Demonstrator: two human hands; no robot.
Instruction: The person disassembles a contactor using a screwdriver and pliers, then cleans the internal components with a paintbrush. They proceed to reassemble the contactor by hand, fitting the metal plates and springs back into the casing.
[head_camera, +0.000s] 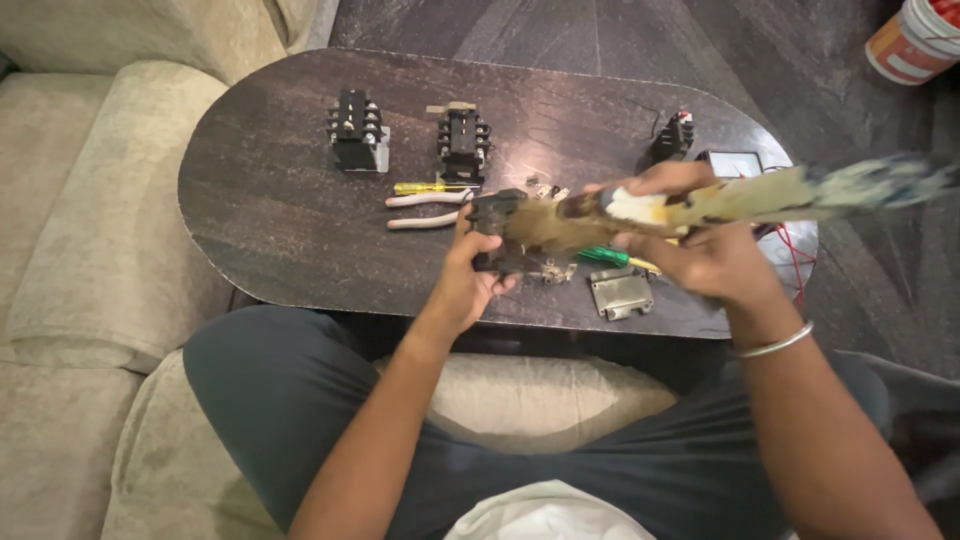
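1. Left hand grips a black contactor just above the table's near edge.
2. Right hand is closed around a brush (blurred), its bristles lying on that contactor.
3. Behind the hands: two more contactors, a yellow screwdriver and pliers.
4. Under the brush lie a green screwdriver and a metal plate.
5. Far right: meter, red wires.

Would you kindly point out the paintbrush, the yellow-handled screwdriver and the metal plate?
paintbrush (640, 208): head view, pale ferrule beside the bristles.
yellow-handled screwdriver (425, 187): head view, middle of the handle.
metal plate (621, 293): head view, centre of its top.
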